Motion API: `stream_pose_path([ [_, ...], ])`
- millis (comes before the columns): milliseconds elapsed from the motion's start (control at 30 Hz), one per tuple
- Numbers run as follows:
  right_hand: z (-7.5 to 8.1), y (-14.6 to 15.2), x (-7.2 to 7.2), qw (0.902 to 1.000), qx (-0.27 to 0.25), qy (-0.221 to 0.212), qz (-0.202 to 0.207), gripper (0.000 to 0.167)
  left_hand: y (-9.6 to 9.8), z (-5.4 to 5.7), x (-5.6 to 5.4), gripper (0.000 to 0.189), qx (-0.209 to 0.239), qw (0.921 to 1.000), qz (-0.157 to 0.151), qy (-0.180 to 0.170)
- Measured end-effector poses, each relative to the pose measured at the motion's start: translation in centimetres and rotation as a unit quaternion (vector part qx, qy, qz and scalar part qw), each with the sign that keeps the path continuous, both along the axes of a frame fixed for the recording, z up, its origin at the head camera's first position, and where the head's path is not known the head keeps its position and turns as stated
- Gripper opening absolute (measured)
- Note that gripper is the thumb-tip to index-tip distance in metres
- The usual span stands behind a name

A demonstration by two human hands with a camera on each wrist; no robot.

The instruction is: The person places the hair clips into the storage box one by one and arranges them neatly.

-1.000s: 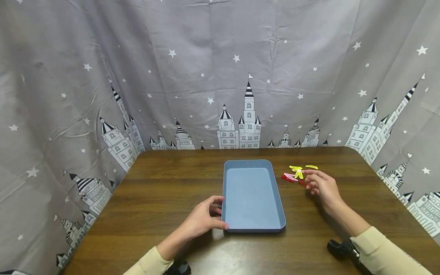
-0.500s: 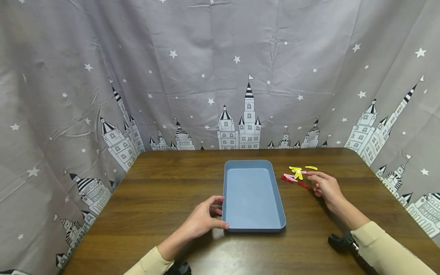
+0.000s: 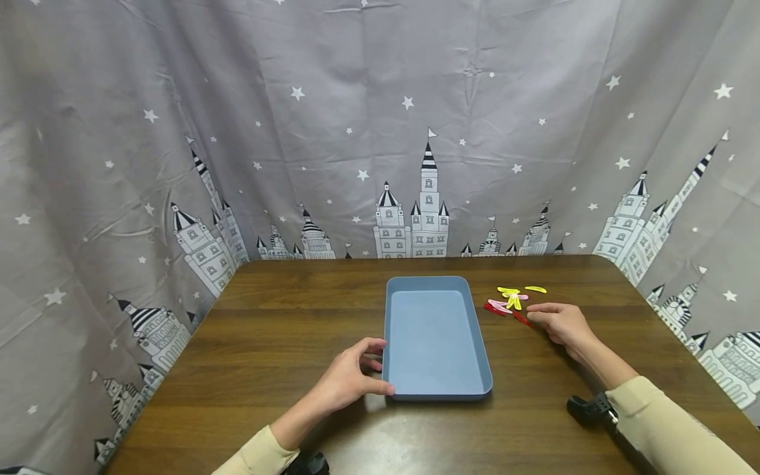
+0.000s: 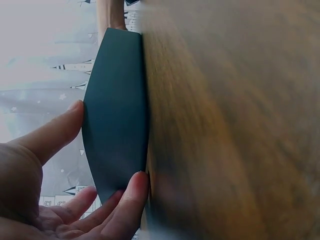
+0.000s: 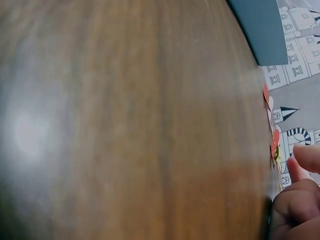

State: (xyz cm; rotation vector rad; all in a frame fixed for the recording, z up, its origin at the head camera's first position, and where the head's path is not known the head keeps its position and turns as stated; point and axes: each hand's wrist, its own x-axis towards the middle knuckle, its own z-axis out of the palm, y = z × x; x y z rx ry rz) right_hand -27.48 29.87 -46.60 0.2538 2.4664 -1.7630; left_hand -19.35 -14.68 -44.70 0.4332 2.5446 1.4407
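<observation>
My left hand point(image 3: 350, 376) rests against the left side of a shallow blue-grey tray point(image 3: 437, 336). In the left wrist view the thumb touches the tray's upper rim, with fingertips low on its outer wall. On the right, my right hand point(image 3: 564, 326) reaches over the table, index finger extended and other fingers bent. Its fingertips are right by a red hair snap clip point(image 3: 522, 318). Left of and beyond them lie a pink clip point(image 3: 500, 305), another red clip point(image 3: 494, 309) and several yellow clips point(image 3: 514, 301) in a loose, overlapping group. No clip shows between the fingers.
A single yellow clip point(image 3: 536, 289) lies a little apart, behind the group. The wooden table point(image 3: 285, 310) ends at a grey curtain point(image 3: 332, 132) printed with castles and stars. The tray's right wall stands between its inside and the clips.
My right hand has shifted from beside the pink and yellow clips toward the near red clip, and its fingers have drawn closer together. The left hand and tray stay put.
</observation>
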Motion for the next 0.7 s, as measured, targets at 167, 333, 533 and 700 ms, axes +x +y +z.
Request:
stream_pose_path([
  [167, -0.24, -0.05, -0.01, 0.9996, 0.028, 0.005, 0.000, 0.043, 0.05, -0.17, -0.06, 0.078, -0.004, 1.0000, 0.000, 0.004],
  [333, -0.16, -0.01, 0.05, 0.9991, 0.042, 0.011, 0.003, 0.042, 0.10, -0.27, -0.11, 0.079, -0.003, 1.0000, 0.002, 0.003],
  [533, -0.24, 0.11, -0.07, 0.9985, 0.053, 0.010, 0.007, 0.041, 0.10, -0.40, -0.26, 0.079, -0.001, 1.0000, 0.006, 0.001],
  [700, -0.15, 0.05, -0.11, 0.9983, 0.056, 0.011, 0.014, 0.042, -0.01, -0.46, -0.34, 0.079, 0.006, 0.9999, 0.008, -0.004],
])
